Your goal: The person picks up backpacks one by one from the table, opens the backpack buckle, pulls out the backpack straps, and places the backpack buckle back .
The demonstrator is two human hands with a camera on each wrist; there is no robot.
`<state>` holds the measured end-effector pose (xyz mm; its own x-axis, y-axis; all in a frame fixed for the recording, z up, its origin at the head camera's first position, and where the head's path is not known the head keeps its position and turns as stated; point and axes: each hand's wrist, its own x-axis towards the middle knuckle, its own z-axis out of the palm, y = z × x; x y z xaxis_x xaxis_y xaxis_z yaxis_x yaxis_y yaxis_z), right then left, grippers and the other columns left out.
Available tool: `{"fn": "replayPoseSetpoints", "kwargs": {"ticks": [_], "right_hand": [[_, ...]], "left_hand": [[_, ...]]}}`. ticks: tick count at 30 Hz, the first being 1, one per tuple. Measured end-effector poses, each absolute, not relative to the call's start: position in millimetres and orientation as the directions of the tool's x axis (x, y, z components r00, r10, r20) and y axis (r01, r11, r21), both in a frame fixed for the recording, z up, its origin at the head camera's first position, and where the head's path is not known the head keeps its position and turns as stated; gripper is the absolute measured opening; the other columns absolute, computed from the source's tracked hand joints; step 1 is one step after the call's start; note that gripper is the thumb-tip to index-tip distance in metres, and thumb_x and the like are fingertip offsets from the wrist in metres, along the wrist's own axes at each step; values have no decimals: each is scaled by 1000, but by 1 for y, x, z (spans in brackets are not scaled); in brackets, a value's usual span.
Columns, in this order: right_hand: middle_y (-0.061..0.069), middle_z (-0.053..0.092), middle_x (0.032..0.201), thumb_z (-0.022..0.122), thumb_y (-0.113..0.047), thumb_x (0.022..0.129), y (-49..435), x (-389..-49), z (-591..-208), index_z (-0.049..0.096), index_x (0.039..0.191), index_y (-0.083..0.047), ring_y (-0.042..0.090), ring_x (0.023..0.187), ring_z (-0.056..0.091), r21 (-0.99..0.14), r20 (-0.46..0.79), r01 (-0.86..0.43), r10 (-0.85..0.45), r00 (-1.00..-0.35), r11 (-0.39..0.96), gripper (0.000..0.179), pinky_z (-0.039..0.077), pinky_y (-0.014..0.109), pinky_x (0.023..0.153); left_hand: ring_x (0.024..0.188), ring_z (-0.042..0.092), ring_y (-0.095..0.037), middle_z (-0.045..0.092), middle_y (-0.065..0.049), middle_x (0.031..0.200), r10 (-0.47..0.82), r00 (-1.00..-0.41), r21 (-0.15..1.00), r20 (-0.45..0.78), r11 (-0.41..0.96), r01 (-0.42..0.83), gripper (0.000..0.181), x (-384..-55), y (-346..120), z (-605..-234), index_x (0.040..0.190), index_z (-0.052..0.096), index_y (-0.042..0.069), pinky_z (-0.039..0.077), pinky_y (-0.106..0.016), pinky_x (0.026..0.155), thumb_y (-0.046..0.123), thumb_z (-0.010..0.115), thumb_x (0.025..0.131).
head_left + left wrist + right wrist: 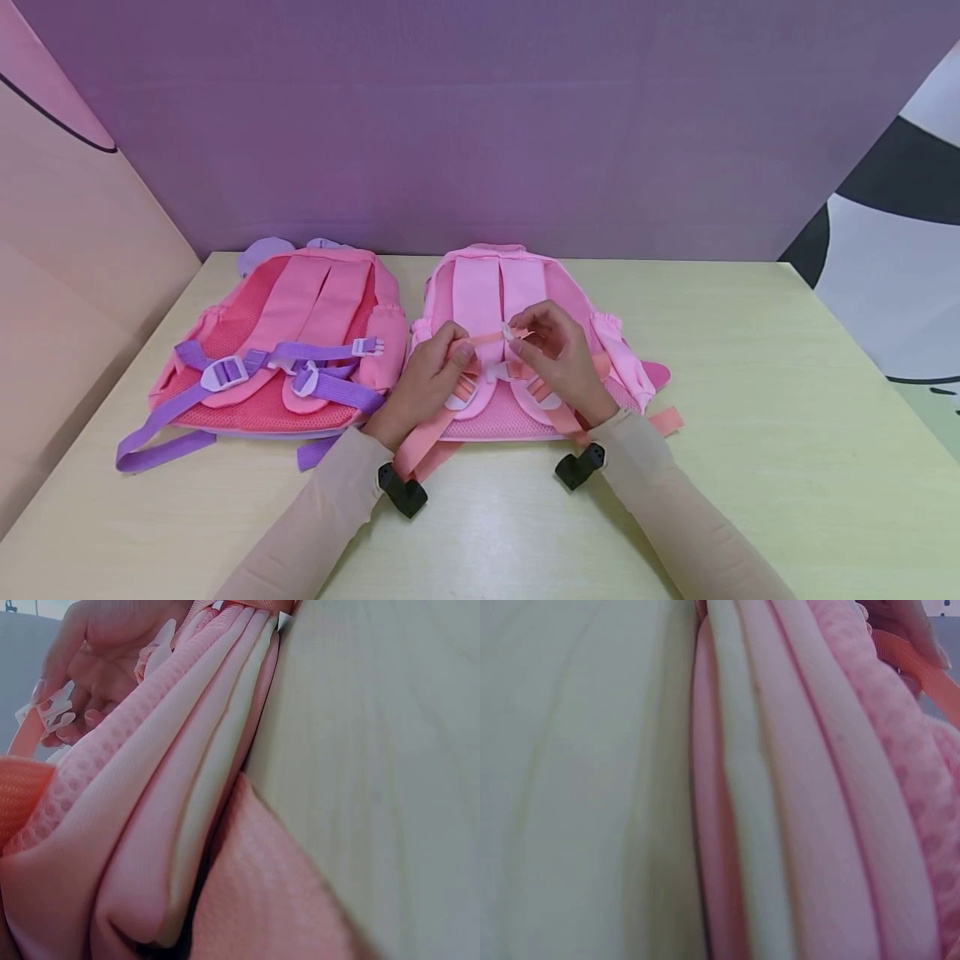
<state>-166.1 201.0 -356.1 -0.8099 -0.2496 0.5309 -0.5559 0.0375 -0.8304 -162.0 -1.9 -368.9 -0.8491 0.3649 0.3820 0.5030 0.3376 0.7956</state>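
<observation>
A light pink backpack (477, 287) lies on the table with its shoulder straps facing up. Over its back panel, my left hand (429, 379) pinches an orange webbing strap (487, 339) between thumb and fingers. My right hand (561, 357) holds the white plastic buckle (507, 332) on that strap by its fingertips. The left wrist view shows the buckle (54, 712) with its prongs, right at the right hand's fingers. Just below, another white clip (495, 372) lies between the shoulder straps. In the right wrist view the strap (907, 658) runs out from the left hand's fingers.
To the left lies a darker pink backpack (300, 287) with purple straps (168, 408) and white buckles, one strap trailing onto the table (765, 400). Orange strap ends (667, 421) stick out beside the light pink backpack. A purple panel (480, 125) stands behind.
</observation>
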Motion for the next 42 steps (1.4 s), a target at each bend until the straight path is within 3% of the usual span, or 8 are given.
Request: {"fn": "replayPoseSetpoints", "kwargs": {"ticks": [12, 16, 24, 33, 42], "right_hand": [[-11, 67, 98, 65, 0, 86, 209, -166, -344, 60, 92, 10, 8, 86, 64, -824, 535, -560, -212, -818, 82, 12, 52, 19, 78], [-12, 68, 96, 63, 9, 84, 217, -164, -332, 61, 88, 10, 6, 85, 64, -813, 540, -570, -216, -814, 117, 5, 52, 19, 77], [-7, 69, 95, 62, 19, 78, 251, -154, -313, 62, 83, 9, 8, 90, 64, -761, 599, -633, -221, -769, 142, 11, 52, 17, 76], [-12, 68, 95, 67, 6, 82, 290, -142, -325, 63, 82, 5, 5, 94, 62, -759, 531, -586, -249, -810, 285, 4, 50, 16, 78], [-13, 66, 95, 66, 18, 75, 310, -128, -344, 64, 82, 1, 1, 88, 61, -711, 492, -592, -333, -804, 380, 19, 49, 14, 77]], "left_hand": [[76, 54, -19, 58, -11, 84, 361, -821, 780, 442, 297, 551, 13, -163, -1, -369, 105, 49, 4, 44, -27, 71, 16, 45, 99], [78, 55, -22, 58, -13, 85, 338, -821, 782, 460, 283, 555, 16, -164, -1, -370, 108, 49, 3, 43, -28, 71, 16, 43, 100], [86, 54, -24, 57, -15, 94, 320, -811, 759, 490, 301, 577, 20, -166, 1, -370, 109, 50, 1, 42, -33, 78, 17, 42, 100], [90, 54, -25, 57, -15, 97, 318, -809, 752, 495, 310, 582, 20, -166, -1, -373, 106, 51, 2, 44, -37, 83, 18, 40, 101], [89, 53, -25, 57, -14, 95, 313, -804, 749, 505, 304, 589, 15, -166, 0, -373, 101, 53, 1, 44, -37, 83, 11, 41, 100]]}}
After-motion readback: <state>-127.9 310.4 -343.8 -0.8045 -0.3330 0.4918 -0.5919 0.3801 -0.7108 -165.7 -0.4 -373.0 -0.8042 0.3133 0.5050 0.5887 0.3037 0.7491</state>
